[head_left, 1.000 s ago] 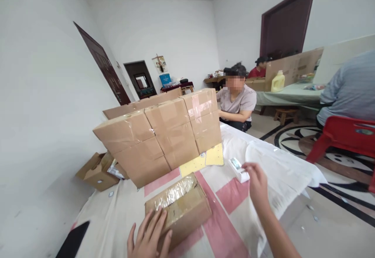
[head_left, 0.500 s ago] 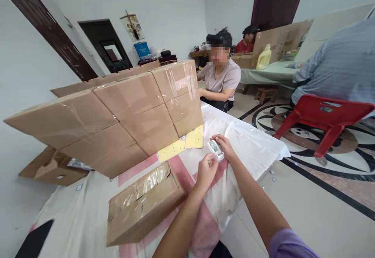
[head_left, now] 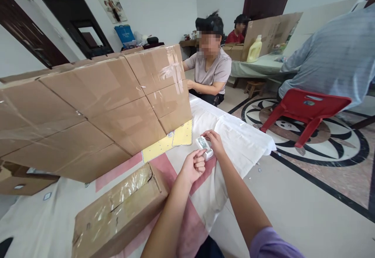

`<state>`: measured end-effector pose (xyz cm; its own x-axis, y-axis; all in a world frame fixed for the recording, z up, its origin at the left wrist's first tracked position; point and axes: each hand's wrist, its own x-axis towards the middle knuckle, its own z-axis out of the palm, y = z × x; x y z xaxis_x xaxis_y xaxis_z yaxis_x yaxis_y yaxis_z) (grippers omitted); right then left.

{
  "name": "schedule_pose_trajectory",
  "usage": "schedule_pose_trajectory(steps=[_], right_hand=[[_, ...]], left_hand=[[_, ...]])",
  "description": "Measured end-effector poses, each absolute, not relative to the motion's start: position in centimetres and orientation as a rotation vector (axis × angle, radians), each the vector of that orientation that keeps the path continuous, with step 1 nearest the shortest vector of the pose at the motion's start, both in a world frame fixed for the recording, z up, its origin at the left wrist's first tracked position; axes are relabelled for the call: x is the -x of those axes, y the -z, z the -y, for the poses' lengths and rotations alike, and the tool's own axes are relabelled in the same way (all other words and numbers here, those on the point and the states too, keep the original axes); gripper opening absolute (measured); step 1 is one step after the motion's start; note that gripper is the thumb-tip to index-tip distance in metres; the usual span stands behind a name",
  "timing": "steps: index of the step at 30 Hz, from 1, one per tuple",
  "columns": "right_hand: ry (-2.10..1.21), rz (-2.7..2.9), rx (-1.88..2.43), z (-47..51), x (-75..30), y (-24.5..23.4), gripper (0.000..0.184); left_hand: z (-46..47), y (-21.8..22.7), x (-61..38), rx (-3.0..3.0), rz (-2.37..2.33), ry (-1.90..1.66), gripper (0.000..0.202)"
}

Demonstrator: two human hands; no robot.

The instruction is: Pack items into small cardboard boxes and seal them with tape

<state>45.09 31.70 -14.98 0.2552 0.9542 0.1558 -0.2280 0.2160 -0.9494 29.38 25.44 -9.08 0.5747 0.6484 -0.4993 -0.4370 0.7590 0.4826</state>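
Note:
A small white device (head_left: 202, 143) with a grey, screen-like panel is at the table's right part, tilted towards me. My right hand (head_left: 213, 140) grips it along its far right side, the fingers bent around the edge. On its near left side is my left hand (head_left: 195, 167), its index finger stretched to the device's lower front and the other fingers curled into the palm, with nothing visible in them. Whether the device rests on the cloth or is held just above it, I cannot tell.
Taped cardboard boxes (head_left: 117, 102) form a wall across the table, with a yellow sheet (head_left: 158, 146) at its foot. A long taped box (head_left: 117, 211) lies left of my arms. Beyond sits a person (head_left: 209, 64); a red chair (head_left: 313, 107) stands right.
The view has shifted, so the scene sits further left. My left fingers have curled in, leaving the index finger at the device; my right hand still holds it.

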Motion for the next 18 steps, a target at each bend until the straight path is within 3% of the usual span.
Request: schedule_pose_trajectory(steps=[18], right_hand=[[-0.895, 1.094, 1.057, -31.3, -45.3, 14.4, 0.033]], left_hand=[[-25.0, 7.3, -33.9, -0.370, -0.961, -0.821, 0.023]])
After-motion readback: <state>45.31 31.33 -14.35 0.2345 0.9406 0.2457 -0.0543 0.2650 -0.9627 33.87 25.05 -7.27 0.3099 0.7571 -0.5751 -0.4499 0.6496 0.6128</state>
